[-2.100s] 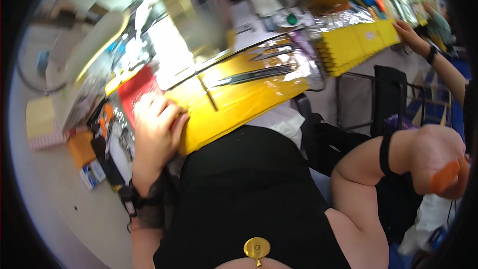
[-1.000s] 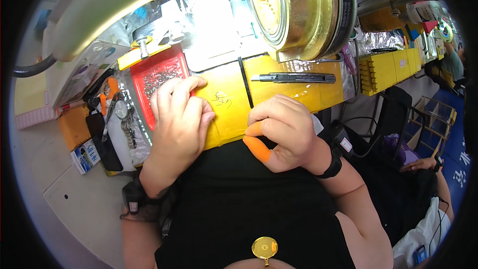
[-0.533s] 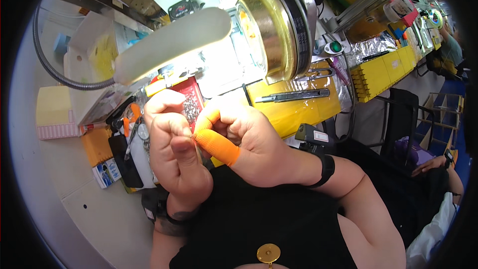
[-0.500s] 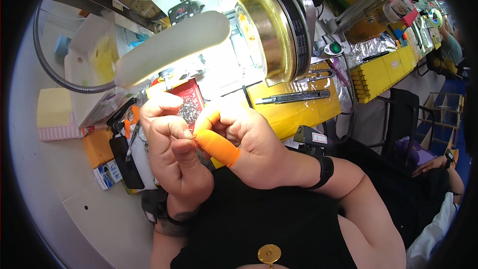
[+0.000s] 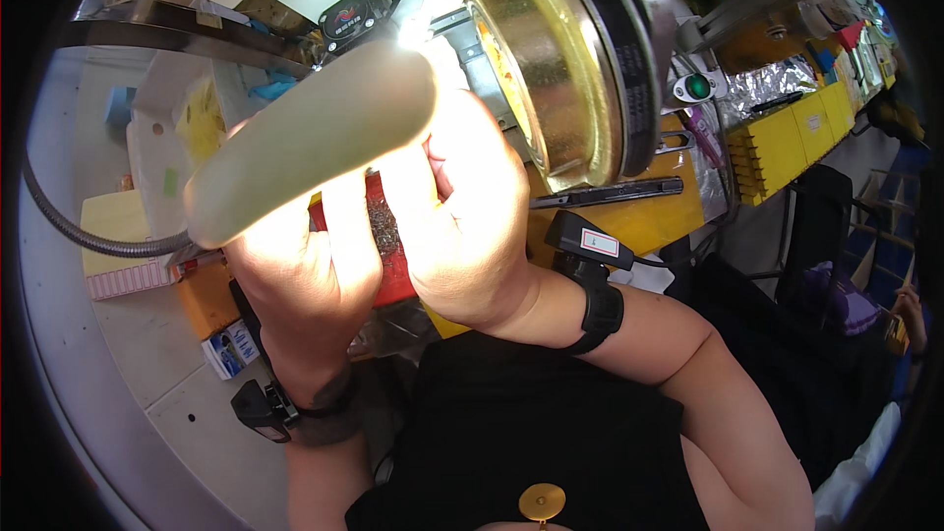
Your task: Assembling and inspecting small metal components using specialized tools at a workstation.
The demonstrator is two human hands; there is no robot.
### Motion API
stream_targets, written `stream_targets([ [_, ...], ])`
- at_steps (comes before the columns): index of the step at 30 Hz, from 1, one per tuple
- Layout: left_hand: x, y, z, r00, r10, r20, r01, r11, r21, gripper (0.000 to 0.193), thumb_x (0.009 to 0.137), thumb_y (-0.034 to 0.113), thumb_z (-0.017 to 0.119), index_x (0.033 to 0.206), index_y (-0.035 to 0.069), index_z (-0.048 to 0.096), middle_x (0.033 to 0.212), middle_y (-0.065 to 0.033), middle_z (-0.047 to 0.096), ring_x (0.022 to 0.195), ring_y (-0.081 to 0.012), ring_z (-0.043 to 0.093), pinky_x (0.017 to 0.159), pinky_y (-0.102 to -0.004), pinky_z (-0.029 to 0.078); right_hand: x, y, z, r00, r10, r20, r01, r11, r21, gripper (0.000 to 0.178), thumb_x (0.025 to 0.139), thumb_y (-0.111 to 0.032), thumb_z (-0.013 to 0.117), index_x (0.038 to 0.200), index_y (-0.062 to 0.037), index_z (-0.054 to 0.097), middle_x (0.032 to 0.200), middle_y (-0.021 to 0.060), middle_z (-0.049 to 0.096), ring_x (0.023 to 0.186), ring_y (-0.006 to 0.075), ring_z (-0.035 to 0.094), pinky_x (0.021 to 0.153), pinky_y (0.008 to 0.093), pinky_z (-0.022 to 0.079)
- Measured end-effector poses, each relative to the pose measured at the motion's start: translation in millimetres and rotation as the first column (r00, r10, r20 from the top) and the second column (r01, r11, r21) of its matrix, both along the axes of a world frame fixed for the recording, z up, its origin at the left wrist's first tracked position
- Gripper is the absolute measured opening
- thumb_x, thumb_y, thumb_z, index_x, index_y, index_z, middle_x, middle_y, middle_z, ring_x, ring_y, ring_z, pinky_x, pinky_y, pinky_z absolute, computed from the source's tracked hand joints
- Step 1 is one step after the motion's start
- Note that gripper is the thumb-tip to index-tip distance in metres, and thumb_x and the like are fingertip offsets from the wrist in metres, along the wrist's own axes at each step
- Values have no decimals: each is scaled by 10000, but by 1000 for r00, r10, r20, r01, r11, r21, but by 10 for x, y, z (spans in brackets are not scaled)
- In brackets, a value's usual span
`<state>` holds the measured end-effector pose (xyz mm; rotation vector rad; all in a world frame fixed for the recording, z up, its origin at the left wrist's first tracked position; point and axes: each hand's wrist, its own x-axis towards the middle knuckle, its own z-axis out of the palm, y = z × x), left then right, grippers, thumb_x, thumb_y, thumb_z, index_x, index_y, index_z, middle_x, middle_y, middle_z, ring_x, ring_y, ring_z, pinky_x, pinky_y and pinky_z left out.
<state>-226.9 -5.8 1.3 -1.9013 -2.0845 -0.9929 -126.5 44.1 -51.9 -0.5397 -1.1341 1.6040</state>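
Both hands reach under a pale, elongated lamp head (image 5: pixel 315 143), which hides most of their fingers. My left hand (image 5: pixel 300 285) is below the lamp with its back lit brightly; what its fingertips hold, if anything, cannot be seen. My right hand (image 5: pixel 462 226) is beside it, bent at the wrist, its fingers washed out by the glare and partly covered. Between and beneath the hands lies a red tray (image 5: pixel 395 280) with many tiny shiny metal pieces. Close to my right hand stands a round machine part with a gold-coloured ring (image 5: pixel 551 69) and a black outer band.
A black-handled knife (image 5: pixel 610 193) lies on a yellow sheet (image 5: pixel 644 226) to the right. Farther right are yellow bins (image 5: pixel 787 143) and a green button (image 5: pixel 697 88). The lamp's flexible metal neck (image 5: pixel 88 234) curves along the left. A pale box (image 5: pixel 147 118) stands behind it.
Both hands have moved forward, away from my body and under the lamp. Their fingertips, earlier pinched together in plain sight with orange finger covers showing, are now hidden. The view has shifted slightly.
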Motion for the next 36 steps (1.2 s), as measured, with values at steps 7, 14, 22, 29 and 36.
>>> stream_targets([
  [7, 75, 5, -51, 980, 150, 128, -158, 986, 61, 55, 921, -87, 660, 938, -43, 687, 914, -103, 705, 868, -172, 659, 843, -313, 529, -21, -9, -15, 996, 64, -60, -70, 992, -109, 41, 1039, -11, 572, 1041, 15, 603, 815, -1, 587, 721, 31, 558, 634, 216, 473],
  [14, 34, 22, -12, 994, 106, 31, -107, 994, 25, 52, 915, -83, 669, 911, -35, 688, 896, -96, 722, 867, -165, 663, 848, -294, 522, 36, 40, -70, 970, 151, -188, -172, 979, -105, 97, 1031, 31, 548, 1120, 60, 570, 968, 68, 634, 885, 79, 614, 784, 229, 508],
  [22, 130, 37, 22, 981, 170, 90, -172, 985, 23, 50, 944, -63, 663, 953, -39, 706, 893, -96, 725, 832, -140, 663, 776, -267, 542, 4, 67, -17, 976, 124, -181, -149, 980, -130, 28, 1030, 13, 567, 1044, 37, 570, 854, 34, 634, 781, 43, 602, 662, 213, 496],
  [29, 105, -160, -75, 994, 107, -2, -107, 994, -18, 264, 916, -70, 612, 1164, -51, 701, 1118, -153, 727, 1061, -259, 698, 972, -367, 534, 52, 103, -36, 996, 84, 30, -85, 996, 28, 45, 1028, -11, 582, 994, 17, 589, 814, 0, 594, 698, 27, 560, 601, 209, 459],
  [36, 85, -232, -122, 998, 30, -49, -31, 999, -13, 314, 921, -67, 575, 1215, -58, 685, 1188, -191, 704, 1110, -313, 672, 1013, -400, 509, 43, 180, -127, 995, -27, 101, 1, 968, 251, 60, 989, -14, 602, 944, 19, 624, 885, 65, 562, 722, 124, 553, 629, 277, 454],
])
